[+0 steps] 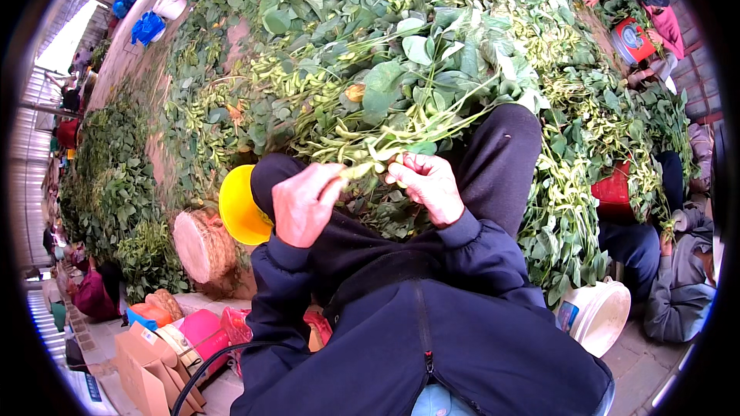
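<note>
Over my lap, a leafy bean plant (378, 142) with plump green pods lies across my knees, its stems reaching up to the right. My left hand (305, 202) is closed, thumb and fingertips pinching a green bean pod (356, 171) at the near end of the plant. Just to its right, my right hand (432, 187) has its thumb and forefinger pressed together on the pod-bearing stems; exactly which part lies between them is hidden. By my left knee stands a yellow bucket (240, 204), its inside mostly out of sight.
Heaps of bean plants (308, 0) spread ahead and to both sides. A straw-wrapped stool (204, 246) and cardboard box (150, 366) are at left, a white bucket (605, 316) at right. Co-workers sit at right near a red bucket (614, 194) and a red basin (632, 42).
</note>
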`<control>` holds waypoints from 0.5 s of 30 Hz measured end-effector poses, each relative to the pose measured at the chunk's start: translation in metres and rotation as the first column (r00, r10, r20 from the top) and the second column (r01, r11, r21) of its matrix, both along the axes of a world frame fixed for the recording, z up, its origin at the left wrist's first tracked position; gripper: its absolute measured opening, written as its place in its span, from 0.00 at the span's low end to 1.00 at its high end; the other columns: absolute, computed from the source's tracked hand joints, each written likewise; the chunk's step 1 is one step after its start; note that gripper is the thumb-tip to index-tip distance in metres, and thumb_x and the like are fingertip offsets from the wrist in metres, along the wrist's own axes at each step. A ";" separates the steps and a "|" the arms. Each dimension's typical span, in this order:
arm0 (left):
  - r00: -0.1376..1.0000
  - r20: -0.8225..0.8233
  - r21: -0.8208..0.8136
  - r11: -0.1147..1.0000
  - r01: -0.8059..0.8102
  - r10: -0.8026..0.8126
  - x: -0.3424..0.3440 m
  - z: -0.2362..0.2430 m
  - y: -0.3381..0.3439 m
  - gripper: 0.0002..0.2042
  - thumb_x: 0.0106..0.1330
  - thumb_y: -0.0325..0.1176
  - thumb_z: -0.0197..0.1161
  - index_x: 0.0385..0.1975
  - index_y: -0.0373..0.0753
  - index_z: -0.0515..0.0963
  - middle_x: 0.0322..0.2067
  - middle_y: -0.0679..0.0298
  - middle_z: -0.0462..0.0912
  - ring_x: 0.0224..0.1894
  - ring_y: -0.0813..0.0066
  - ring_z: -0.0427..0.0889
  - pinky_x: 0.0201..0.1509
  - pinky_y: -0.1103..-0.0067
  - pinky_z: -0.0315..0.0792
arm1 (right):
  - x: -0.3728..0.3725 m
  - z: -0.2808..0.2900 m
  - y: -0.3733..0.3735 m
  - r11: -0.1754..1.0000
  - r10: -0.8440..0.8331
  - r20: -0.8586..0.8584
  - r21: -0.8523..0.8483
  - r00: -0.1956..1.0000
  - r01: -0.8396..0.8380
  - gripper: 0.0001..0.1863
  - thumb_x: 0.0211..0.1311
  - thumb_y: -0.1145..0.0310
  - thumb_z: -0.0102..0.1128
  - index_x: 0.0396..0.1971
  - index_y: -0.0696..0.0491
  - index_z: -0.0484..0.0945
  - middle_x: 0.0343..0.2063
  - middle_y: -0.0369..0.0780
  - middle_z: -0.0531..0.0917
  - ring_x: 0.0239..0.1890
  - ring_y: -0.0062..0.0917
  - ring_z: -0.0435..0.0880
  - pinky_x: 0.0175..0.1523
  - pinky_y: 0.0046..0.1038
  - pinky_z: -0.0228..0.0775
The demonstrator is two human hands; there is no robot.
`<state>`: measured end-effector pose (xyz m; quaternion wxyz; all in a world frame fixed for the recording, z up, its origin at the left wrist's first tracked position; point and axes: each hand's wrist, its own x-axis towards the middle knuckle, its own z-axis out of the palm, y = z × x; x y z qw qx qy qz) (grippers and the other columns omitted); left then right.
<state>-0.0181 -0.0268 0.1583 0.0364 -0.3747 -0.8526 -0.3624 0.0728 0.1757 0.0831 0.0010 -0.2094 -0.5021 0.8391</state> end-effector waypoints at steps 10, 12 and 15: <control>0.993 -0.068 0.369 0.927 -0.067 0.098 0.052 -0.015 0.015 0.10 0.62 0.17 0.63 0.42 0.33 0.80 0.39 0.56 0.81 0.39 0.67 0.81 0.44 0.77 0.75 | -0.018 -0.003 0.004 0.987 0.039 -0.110 0.162 0.993 -0.021 0.09 0.65 0.72 0.64 0.40 0.61 0.79 0.28 0.33 0.82 0.25 0.12 0.74 0.29 0.17 0.66; 0.747 0.662 0.389 0.880 -0.273 -0.061 0.065 -0.031 0.033 0.09 0.69 0.22 0.59 0.46 0.32 0.79 0.34 0.60 0.81 0.28 0.78 0.79 0.32 0.84 0.75 | -0.020 -0.005 0.002 0.983 0.041 -0.167 0.182 0.985 -0.010 0.06 0.65 0.73 0.64 0.35 0.60 0.78 0.27 0.33 0.81 0.25 0.12 0.74 0.28 0.17 0.66; 0.515 0.838 0.376 0.874 -0.307 -0.179 0.046 -0.078 0.041 0.16 0.78 0.39 0.51 0.51 0.33 0.77 0.33 0.64 0.81 0.25 0.84 0.75 0.24 0.88 0.67 | -0.020 0.003 0.001 0.994 0.002 -0.230 0.111 0.973 0.024 0.14 0.65 0.75 0.64 0.23 0.53 0.67 0.26 0.34 0.80 0.23 0.13 0.74 0.25 0.17 0.64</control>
